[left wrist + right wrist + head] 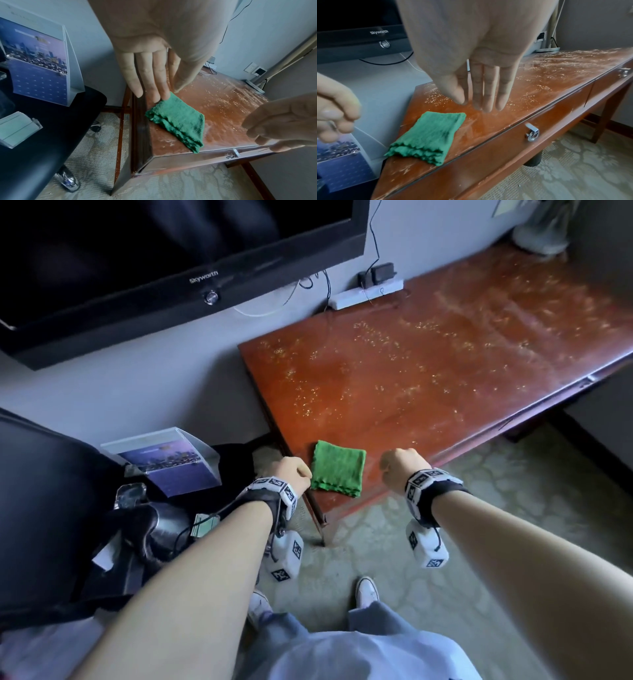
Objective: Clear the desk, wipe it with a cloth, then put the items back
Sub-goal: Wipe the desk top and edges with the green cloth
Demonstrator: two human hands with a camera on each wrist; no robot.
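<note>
A folded green cloth (337,470) lies on the near left corner of the red-brown desk (445,364), whose glossy top is strewn with pale crumbs. My left hand (291,474) hangs just left of the cloth over the desk's left edge. In the left wrist view my left hand (164,93) has straight fingers, their tips right by the cloth (178,121); I cannot tell if they touch it. My right hand (400,470) hovers just right of the cloth. The right wrist view shows my right hand (476,104) with straight fingers above the bare top, holding nothing, beside the cloth (429,136).
A black chair (51,508) at the left carries a desk calendar (171,463) and a clear card holder (18,128). A black TV (154,268) hangs on the wall. A white power strip (366,292) and a lamp base (541,237) sit along the desk's back. A metal drawer handle (532,132) juts from the front.
</note>
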